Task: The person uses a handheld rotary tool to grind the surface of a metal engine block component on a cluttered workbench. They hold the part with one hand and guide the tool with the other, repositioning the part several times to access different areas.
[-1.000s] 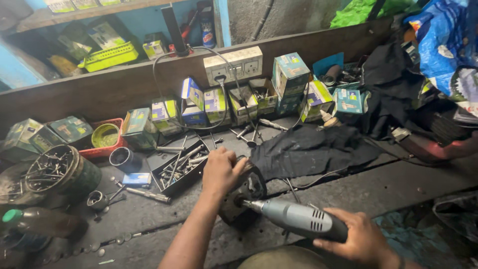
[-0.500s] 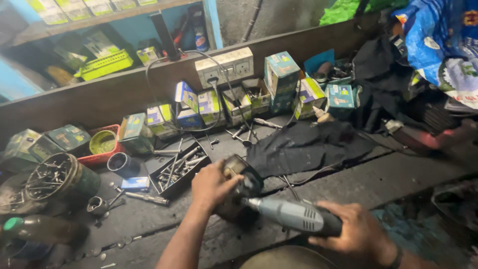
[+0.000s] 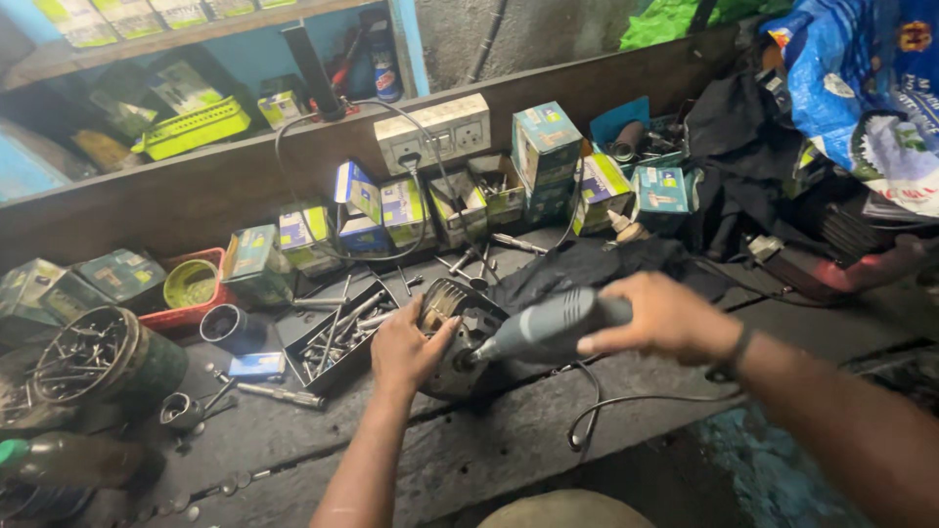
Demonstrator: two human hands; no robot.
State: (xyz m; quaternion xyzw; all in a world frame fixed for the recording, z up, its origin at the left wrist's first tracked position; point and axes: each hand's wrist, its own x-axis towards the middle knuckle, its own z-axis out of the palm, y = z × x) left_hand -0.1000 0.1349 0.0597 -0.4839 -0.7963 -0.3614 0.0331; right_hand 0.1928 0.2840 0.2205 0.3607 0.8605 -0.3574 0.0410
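Grey rotary tool (image 3: 550,325) sits in my right hand (image 3: 668,318) – fingers wrapped round its body, nose pointing left & down into the metal motor housing (image 3: 460,332). My left hand (image 3: 406,350) is cupped vs. the housing's left side, palm & fingers pressed on it, holding it tilted up on the dark wooden surface, abt mid-way along, nearer the front edge than the back. Tool's tip is touching or just at the housing's opening – can't tell which. Its black cord (image 3: 606,411) loops down off the front edge.

Just left of the housing: a black tray (image 3: 337,337) of screws & bits, w/ a small dark cup (image 3: 227,327) beside it and a socket extension (image 3: 279,394) lying nearer the front. Further left, a round tin (image 3: 103,357) packed w/ nails, near the left edge. A red tray w/ a green lid (image 3: 191,284) sits behind the cup. Dark cloth (image 3: 597,264) lies behind my right hand, spread toward the back.

Along the back edge – a row of small blue-green & yellow cartons (image 3: 391,210), some open w/ parts inside, against a wooden rail. A white socket strip (image 3: 430,132) is fixed on that rail w/ a black cable plugged in. Far right corner: black fabric heap (image 3: 743,147) and a blue printed sack (image 3: 861,88) above it.
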